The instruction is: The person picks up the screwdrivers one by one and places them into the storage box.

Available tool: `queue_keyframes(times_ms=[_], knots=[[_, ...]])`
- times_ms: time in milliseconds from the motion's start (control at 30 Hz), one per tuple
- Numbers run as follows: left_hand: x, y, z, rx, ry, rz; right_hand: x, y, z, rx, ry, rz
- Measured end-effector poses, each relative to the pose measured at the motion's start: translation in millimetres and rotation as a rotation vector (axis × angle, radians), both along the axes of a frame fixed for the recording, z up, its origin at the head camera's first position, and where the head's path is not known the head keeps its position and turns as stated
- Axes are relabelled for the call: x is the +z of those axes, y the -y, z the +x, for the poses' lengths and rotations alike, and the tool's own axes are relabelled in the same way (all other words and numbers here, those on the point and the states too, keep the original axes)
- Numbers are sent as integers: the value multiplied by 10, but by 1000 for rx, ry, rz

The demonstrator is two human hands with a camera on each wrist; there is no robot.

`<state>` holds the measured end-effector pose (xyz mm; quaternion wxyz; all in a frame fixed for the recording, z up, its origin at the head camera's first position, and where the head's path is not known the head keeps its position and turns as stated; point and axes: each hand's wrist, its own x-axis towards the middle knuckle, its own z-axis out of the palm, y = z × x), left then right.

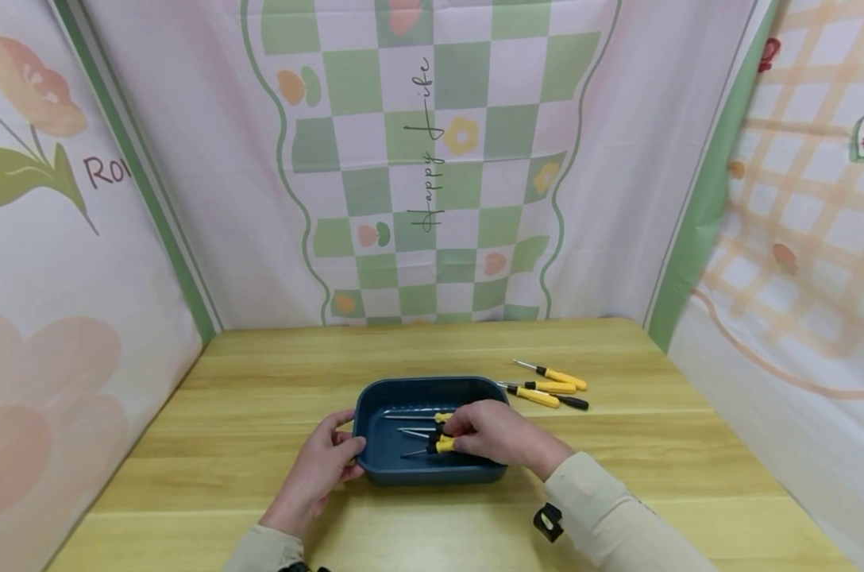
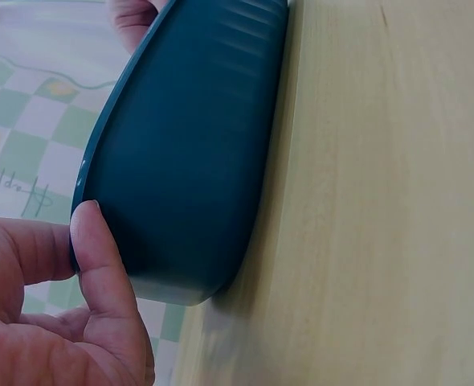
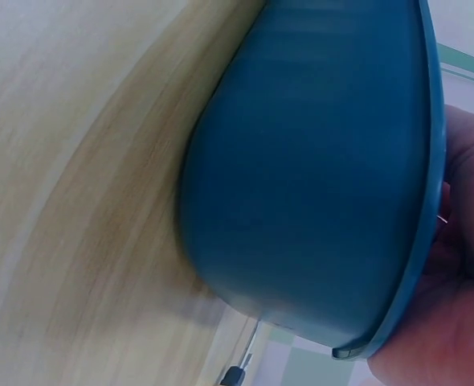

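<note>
A dark blue rectangular basin [image 1: 432, 477] stands on the wooden table. My left hand [image 1: 322, 463] pinches its left rim, the thumb at the outside wall in the left wrist view. Inside the basin lie several screwdrivers, their metal shafts pointing left; one with a yellow and black handle [image 1: 443, 446] is nearest the front. My right hand [image 1: 499, 433] reaches over the right rim, fingers curled round screwdriver handles, which it partly hides. Which screwdriver it grips is hard to make out. In the right wrist view the basin wall [image 3: 317, 177] covers most of the fingers.
Behind and right of the basin lie more screwdrivers: a yellow-handled one [image 1: 565, 377] farthest back, another yellow one [image 1: 535, 396] nearer, and a black-handled one [image 1: 573, 403]. Patterned cloth [image 1: 410, 183] hangs along the table's back and sides.
</note>
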<state>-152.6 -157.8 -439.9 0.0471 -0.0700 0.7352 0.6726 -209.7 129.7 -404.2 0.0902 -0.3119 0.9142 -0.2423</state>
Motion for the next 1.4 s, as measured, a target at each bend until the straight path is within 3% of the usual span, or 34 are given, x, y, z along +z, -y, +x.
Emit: queue_keyframes(times_ms=[933, 1400], knots=[[-34, 12, 4, 0, -14, 17, -12, -16, -1, 12, 16, -62], [-41, 16, -2, -12, -25, 30, 33, -82, 8, -43, 29, -131]])
